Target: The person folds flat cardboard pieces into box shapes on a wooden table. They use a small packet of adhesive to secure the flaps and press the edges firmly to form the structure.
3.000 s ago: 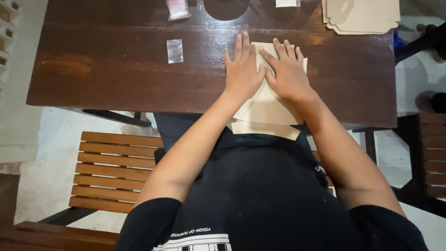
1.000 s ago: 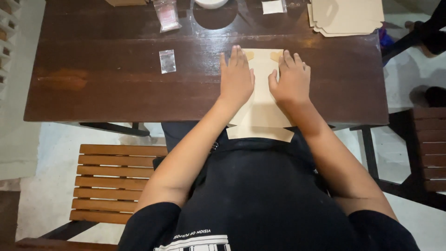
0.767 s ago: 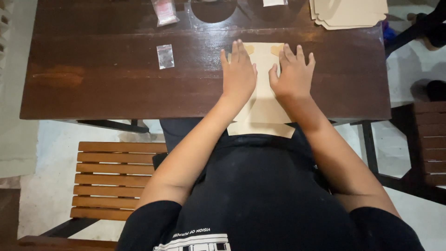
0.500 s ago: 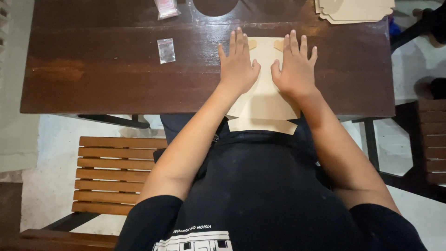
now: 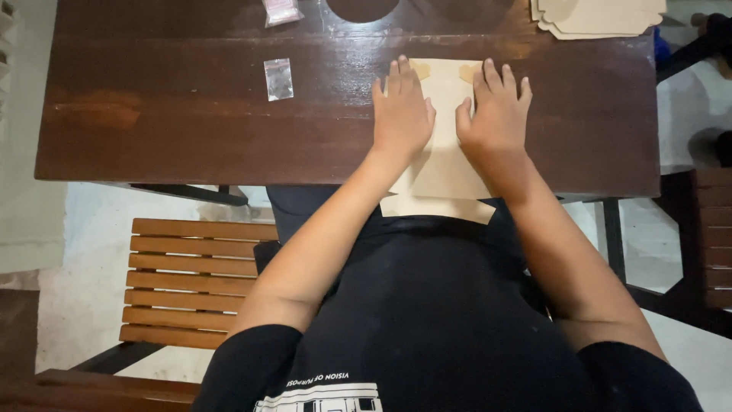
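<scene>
A flat piece of beige cardboard (image 5: 444,164) lies on the dark wooden table (image 5: 191,130), its near end hanging over the table's front edge. My left hand (image 5: 401,114) presses flat on the cardboard's left side, fingers spread. My right hand (image 5: 497,114) presses flat on its right side, fingers also spread. The two hands lie side by side with a narrow strip of cardboard showing between them. Two rounded tabs show at the cardboard's far end, by my fingertips.
A small clear plastic bag (image 5: 278,78) lies on the table to the left; another small bag (image 5: 281,11) sits at the far edge. A stack of beige cardboard sheets (image 5: 598,15) rests at the far right. A slatted wooden bench (image 5: 191,290) stands below left.
My hands moved apart from overlapping to side by side on the cardboard, and the cardboard's near end now hangs a little further over the table edge.
</scene>
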